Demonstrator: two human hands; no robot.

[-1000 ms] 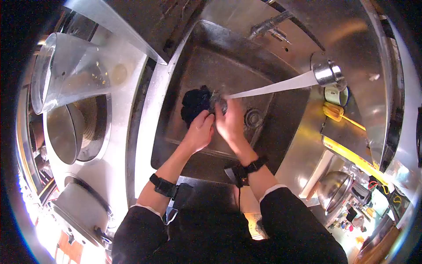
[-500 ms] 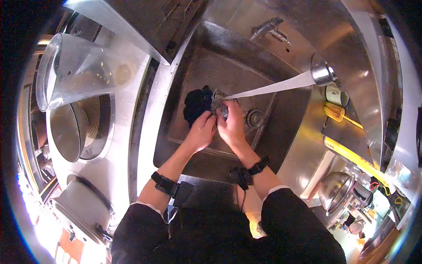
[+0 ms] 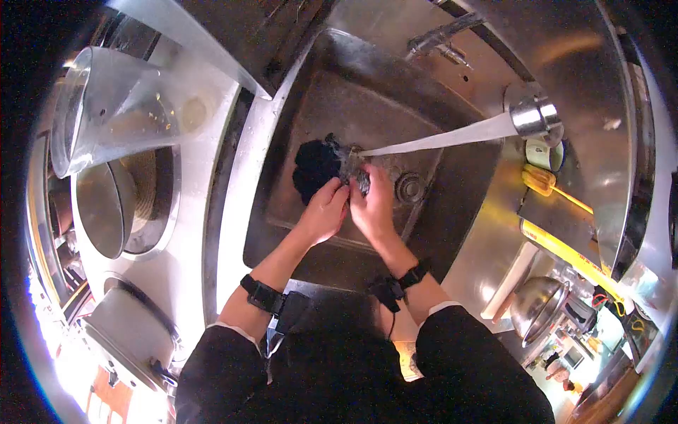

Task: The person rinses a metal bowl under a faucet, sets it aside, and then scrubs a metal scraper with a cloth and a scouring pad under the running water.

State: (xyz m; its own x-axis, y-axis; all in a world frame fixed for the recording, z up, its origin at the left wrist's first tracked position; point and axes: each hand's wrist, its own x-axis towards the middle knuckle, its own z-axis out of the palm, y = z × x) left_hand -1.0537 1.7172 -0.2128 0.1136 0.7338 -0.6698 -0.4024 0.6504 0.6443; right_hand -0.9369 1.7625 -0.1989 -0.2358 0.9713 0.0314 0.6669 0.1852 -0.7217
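Both of my hands are together low in the metal sink (image 3: 367, 106), thumbs and fingers pinched close to each other. A grey, glistening clump (image 3: 362, 182) shows between the fingers of my right hand (image 3: 372, 196). My left hand (image 3: 326, 210) presses against it, fingers curled; what lies under them is hidden. Just beyond and left of the hands rests a black, crumpled bundle (image 3: 316, 169) on the sink floor. Water (image 3: 445, 140) shoots from the metal spout (image 3: 534, 117) at the right and lands right by the grey clump.
Right of my hands is the round drain (image 3: 409, 188). A lever tap (image 3: 441, 37) is on the back wall. On the left counter stand a clear plastic container (image 3: 120, 106) and pots (image 3: 102, 210). To the right are a yellow brush (image 3: 540, 180) and a steel bowl (image 3: 538, 309).
The view has shifted slightly, so the spout appears larger and further right. My hands stay in nearly the same place, still gripping under the running water.
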